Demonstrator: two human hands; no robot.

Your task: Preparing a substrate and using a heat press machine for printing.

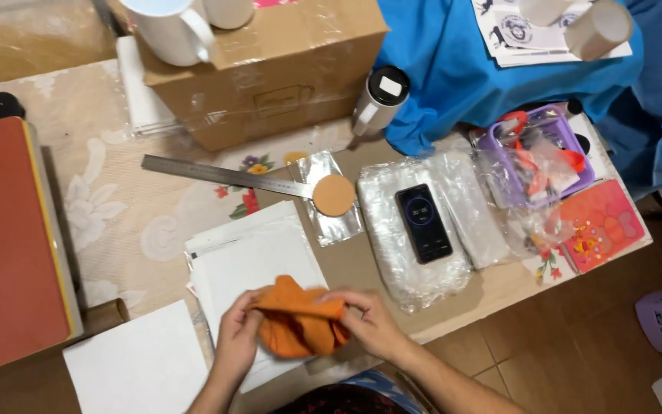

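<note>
Both hands grasp a crumpled orange cloth [298, 322]: the left hand [237, 333] pinches its left edge, the right hand [369, 322] clenches its right side. The cloth lies over a stack of white paper sheets [250, 264] on the worktop [124, 215]. Beyond the stack, a round cork coaster [334, 195] rests on a silver foil piece, touching the tip of a long steel ruler [224, 175]. Right of the coaster, a black phone [423, 222] sits on a clear-wrapped white bundle [392, 253].
</note>
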